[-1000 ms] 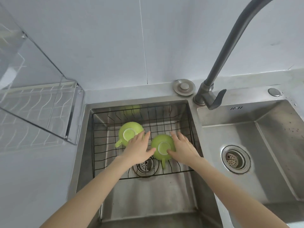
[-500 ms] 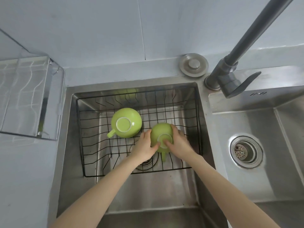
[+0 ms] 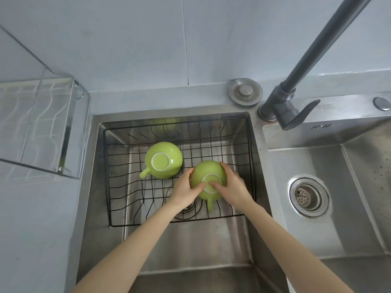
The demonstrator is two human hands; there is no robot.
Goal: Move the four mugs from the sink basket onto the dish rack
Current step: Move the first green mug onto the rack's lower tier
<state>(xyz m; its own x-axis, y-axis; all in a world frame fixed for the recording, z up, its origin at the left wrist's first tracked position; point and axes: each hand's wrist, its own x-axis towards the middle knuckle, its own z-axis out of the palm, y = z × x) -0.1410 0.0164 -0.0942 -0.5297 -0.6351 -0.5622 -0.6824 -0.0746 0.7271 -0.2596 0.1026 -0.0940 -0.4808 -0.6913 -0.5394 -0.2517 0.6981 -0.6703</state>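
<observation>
While both of our hands reached down into the left sink bowl [image 3: 101, 166], they closed from either side around one upside-down green mug, the nearer mug [image 3: 208, 179]. Our left hand [image 3: 185, 190] cupped its left flank, with the thumb lying across the edge of the pale base ring, and our right hand [image 3: 229, 186] wrapped its right flank, with a fingertip resting on that same ring, so each grip was holding this mug rather than standing wide. The mug sat inside the black wire sink basket [image 3: 249, 157], toward the basket's near right part, its handle pointing toward us between our wrists; whether it touched the wires or was raised clear of them we could not tell. A second green mug, the far mug [image 3: 163, 159], stood upside down in the same basket, just beside and to the left of the held one, its handle pointing to the lower left, with neither hand touching it. A greenish reflection showed on the sink's back wall. The clear dish rack [image 3: 69, 132] stood on the pale surface [image 3: 31, 218] to the left of the sink. The dark tap [image 3: 289, 102] rose behind the divider, and the right sink bowl [image 3: 338, 208] showed its round drain [image 3: 307, 195].
</observation>
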